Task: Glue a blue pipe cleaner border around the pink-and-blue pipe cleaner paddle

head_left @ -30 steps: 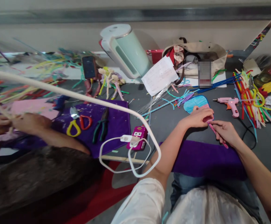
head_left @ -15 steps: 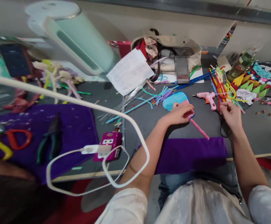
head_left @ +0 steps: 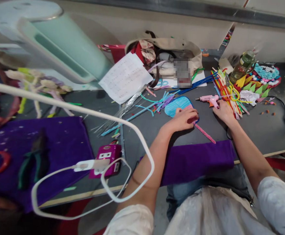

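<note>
Okay, nearest us we're reaching over a purple cloth [head_left: 198,161], matte and rectangular, lying along the table's front edge. Just past it, a skinny pink strip [head_left: 206,133], fuzzy and straight, is poking out by the fingertips of our left hand [head_left: 183,119]. That hand is curling over the pink end of a rounded panel [head_left: 174,106], streaky blue elsewhere with a dark blue rim; we can't tell whether it's pinching the strip or just pressing down. Meanwhile our right hand [head_left: 224,112] is touching the grip of a pink plastic glue gun [head_left: 209,99], fingers bending, but we can't tell whether they're wrapping around it. Just beyond, we're seeing a messy sheaf of fuzzy stems [head_left: 227,93] in red, yellow and white, plus a crumpled white wad [head_left: 249,98]. Farther back, a creased paper sheet [head_left: 125,78] is lying near a floppy canvas bag [head_left: 196,60], and a see-through greenish bottle [head_left: 242,67] is sitting off to the right.
</note>
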The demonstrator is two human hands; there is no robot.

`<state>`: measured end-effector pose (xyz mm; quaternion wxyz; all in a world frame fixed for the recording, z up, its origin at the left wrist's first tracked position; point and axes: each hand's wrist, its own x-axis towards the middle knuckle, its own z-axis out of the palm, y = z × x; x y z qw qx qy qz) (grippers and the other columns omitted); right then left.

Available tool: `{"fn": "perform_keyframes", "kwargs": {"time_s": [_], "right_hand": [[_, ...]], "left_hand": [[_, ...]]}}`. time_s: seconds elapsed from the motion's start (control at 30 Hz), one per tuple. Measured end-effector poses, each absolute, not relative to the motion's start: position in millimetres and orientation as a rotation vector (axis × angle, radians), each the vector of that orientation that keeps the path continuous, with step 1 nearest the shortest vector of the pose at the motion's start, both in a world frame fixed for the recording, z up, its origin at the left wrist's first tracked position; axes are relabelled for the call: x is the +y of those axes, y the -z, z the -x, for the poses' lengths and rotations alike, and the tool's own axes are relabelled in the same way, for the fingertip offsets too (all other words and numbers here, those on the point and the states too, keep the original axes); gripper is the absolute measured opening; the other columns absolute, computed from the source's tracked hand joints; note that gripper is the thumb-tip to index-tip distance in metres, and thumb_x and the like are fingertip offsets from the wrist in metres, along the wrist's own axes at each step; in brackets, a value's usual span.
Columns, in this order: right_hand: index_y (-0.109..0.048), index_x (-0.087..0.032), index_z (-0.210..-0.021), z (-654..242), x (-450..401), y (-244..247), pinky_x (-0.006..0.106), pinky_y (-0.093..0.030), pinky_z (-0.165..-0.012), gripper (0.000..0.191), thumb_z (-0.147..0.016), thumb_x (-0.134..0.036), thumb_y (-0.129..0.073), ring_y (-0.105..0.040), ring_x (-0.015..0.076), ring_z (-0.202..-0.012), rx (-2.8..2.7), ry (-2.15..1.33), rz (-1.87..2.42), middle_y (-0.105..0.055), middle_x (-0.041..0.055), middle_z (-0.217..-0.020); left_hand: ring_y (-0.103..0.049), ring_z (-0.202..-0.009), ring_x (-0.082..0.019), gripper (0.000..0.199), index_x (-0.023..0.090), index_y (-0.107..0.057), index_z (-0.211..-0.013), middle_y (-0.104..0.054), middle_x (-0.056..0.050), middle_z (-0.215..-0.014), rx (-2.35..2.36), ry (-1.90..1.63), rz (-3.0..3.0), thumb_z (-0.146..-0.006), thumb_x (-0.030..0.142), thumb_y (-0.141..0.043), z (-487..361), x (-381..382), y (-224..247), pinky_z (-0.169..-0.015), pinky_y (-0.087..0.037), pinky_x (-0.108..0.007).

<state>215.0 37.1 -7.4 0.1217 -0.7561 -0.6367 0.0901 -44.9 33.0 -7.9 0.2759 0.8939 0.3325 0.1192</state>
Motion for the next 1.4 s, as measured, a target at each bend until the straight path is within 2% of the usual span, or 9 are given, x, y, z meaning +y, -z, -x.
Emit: {"fn": "perform_keyframes", "kwargs": {"time_s": [0.23, 0.4, 0.6, 0.87, 1.0, 1.1, 1.17, 1.3, 1.4], "right_hand": [[-0.061, -0.020, -0.087, -232.5, 37.4, 4.9, 0.034, -0.052, -0.070, 0.015, -0.077, -0.031, -0.061, -0.069, 0.0237, -0.081, -1.514, -0.489, 1.960, -0.072, 0.0080, -0.087], [-0.049, -0.026, -0.095, -250.5, 14.9, -12.7, 0.026, -0.050, -0.051, 0.040, -0.065, -0.033, -0.075, -0.065, 0.0164, -0.062, -1.182, -0.932, 1.547, -0.066, -0.0041, -0.075], [-0.058, -0.023, -0.095, -246.4, -13.1, -49.6, 0.021, -0.044, -0.042, 0.040, -0.066, -0.036, -0.082, -0.059, 0.0110, -0.054, -1.221, -1.129, 1.369, -0.076, 0.0015, -0.086], [-0.068, -0.020, -0.070, -253.8, -36.5, -61.5, 0.024, -0.047, -0.044, 0.021, -0.070, -0.034, -0.083, -0.055, 0.0124, -0.049, -1.412, -0.857, 1.369, -0.063, -0.0016, -0.058], [-0.063, -0.022, -0.056, -260.4, -45.6, -63.8, 0.027, -0.048, -0.046, 0.030, -0.077, -0.035, -0.080, -0.056, 0.0149, -0.049, -1.543, -0.834, 1.427, -0.061, -0.0005, -0.052], [-0.075, -0.025, -0.074, -253.1, -45.5, -71.3, 0.035, -0.062, -0.066, 0.012, -0.074, -0.036, -0.082, -0.071, 0.0231, -0.071, -1.654, -0.850, 1.442, -0.077, 0.0032, -0.076], [-0.080, -0.028, -0.101, -246.3, -42.9, -72.1, 0.038, -0.064, -0.080, 0.029, -0.074, -0.037, -0.082, -0.076, 0.0274, -0.092, -1.723, -0.929, 1.446, -0.081, 0.0047, -0.104], [-0.082, -0.026, -0.088, -239.5, -37.2, -52.5, 0.035, -0.063, -0.063, 0.019, -0.080, -0.041, -0.075, -0.074, 0.0237, -0.066, -1.742, -1.003, 1.532, -0.080, 0.0032, -0.078], [-0.084, -0.024, -0.085, -239.3, -34.3, -31.8, 0.037, -0.065, -0.072, 0.019, -0.079, -0.040, -0.076, -0.077, 0.0258, -0.074, -1.731, -0.907, 1.587, -0.082, 0.0041, -0.082]], "left_hand": [[-0.056, -0.130, -0.031, 0.034, 0.023, -0.065, -0.112, -0.066, -0.009, -0.138, 0.925, -0.322, -2.366, -0.078, 0.021, -0.057, 44.5, 31.3, 7.3, -0.099, -0.033, -0.047], [-0.059, -0.125, -0.030, 0.045, 0.023, -0.057, -0.124, -0.068, -0.009, -0.134, 0.977, -0.352, -2.262, -0.078, 0.024, -0.058, 45.2, 31.1, 8.2, -0.104, -0.032, -0.049], [-0.061, -0.119, -0.029, 0.044, 0.024, -0.057, -0.122, -0.068, -0.008, -0.131, 0.974, -0.351, -2.249, -0.078, 0.025, -0.057, 46.6, 32.3, 10.2, -0.104, -0.032, -0.048], [-0.061, -0.118, -0.027, 0.042, 0.023, -0.057, -0.123, -0.068, -0.008, -0.135, 0.986, -0.350, -2.223, -0.081, 0.025, -0.055, 47.7, 32.7, 6.2, -0.103, -0.033, -0.045], [-0.061, -0.117, -0.026, 0.044, 0.024, -0.056, -0.125, -0.067, -0.007, -0.136, 0.986, -0.346, -2.223, -0.082, 0.025, -0.055, 49.9, 33.1, 7.4, -0.103, -0.033, -0.043], [-0.060, -0.120, -0.026, 0.046, 0.025, -0.055, -0.127, -0.067, -0.006, -0.138, 0.979, -0.350, -2.227, -0.081, 0.023, -0.055, 51.2, 32.6, 8.5, -0.103, -0.034, -0.043], [-0.060, -0.122, -0.026, 0.046, 0.025, -0.055, -0.127, -0.067, -0.007, -0.138, 0.978, -0.357, -2.223, -0.081, 0.023, -0.055, 51.6, 31.9, 8.3, -0.104, -0.034, -0.043], [-0.058, -0.127, -0.027, 0.046, 0.025, -0.055, -0.127, -0.065, -0.008, -0.141, 0.980, -0.363, -2.211, -0.081, 0.022, -0.055, 52.2, 30.7, 6.2, -0.105, -0.034, -0.044], [-0.057, -0.128, -0.027, 0.047, 0.025, -0.054, -0.129, -0.064, -0.008, -0.143, 0.963, -0.363, -2.204, -0.082, 0.023, -0.055, 53.4, 30.3, 5.0, -0.106, -0.032, -0.044]]}}
